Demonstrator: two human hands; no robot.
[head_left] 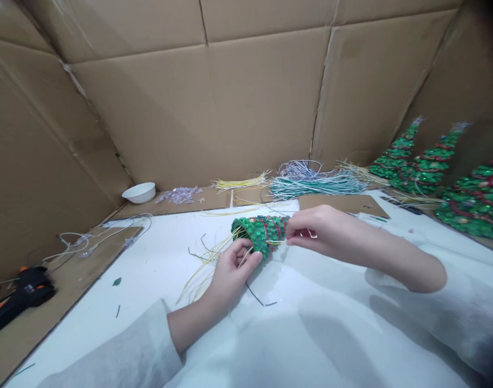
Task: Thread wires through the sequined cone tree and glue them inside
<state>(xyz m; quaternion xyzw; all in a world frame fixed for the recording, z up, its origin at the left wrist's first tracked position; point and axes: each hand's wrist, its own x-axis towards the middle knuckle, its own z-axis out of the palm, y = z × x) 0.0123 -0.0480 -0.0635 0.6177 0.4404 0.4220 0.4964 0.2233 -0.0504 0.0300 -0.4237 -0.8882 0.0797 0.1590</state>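
- We record a white table [149,280], cardboard sheets [68,280] along its edges.
- On it we note a white bowl [139,192], wire bundles [317,185], glittery green trees [424,167], a glue gun [26,293], loose wire scraps [260,299].

Two bare hands and forearms of one person reach in from the bottom edge. The left hand [232,269] wears no ring, glove or watch; its fingernails are short and unpainted. Behind its wrist begins a loose, pale cream sleeve [125,353] of soft cloth with a plain cuff. The right hand [311,229] is likewise bare, its forearm uncovered up to a matching pale sleeve [468,318] pushed back near the elbow.
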